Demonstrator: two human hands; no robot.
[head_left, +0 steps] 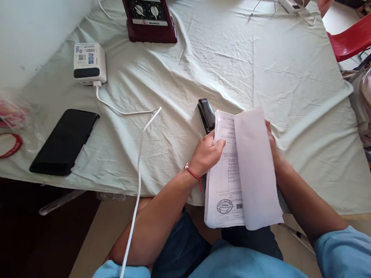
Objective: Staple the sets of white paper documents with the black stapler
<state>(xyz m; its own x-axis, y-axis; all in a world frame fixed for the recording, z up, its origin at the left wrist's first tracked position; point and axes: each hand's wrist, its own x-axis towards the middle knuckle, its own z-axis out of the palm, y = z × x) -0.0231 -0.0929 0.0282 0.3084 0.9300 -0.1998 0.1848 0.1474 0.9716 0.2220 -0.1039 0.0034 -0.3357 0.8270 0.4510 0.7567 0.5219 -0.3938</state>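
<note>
A stack of printed papers [222,179] rests upright-tilted at the table's front edge, with a round ink stamp near the bottom of the page. My left hand [207,152] grips the stack's left edge, thumb on the printed page. A sheet folded over from the right [257,172] shows its blank side and covers part of the print. At the right edge my right hand [274,149] holds the stack from behind, its fingers mostly hidden. Just beyond the papers lies a black stapler [206,114], partly hidden by my left hand and the sheets.
A black smartphone [65,142], a red tape roll [2,145] and a plastic bag [10,112] lie at left. Behind them stands a white box-shaped charger [89,63] whose white cable [138,160] runs toward me. A dark red appliance with knobs [150,17] stands at the back; a red chair [357,35] is at right.
</note>
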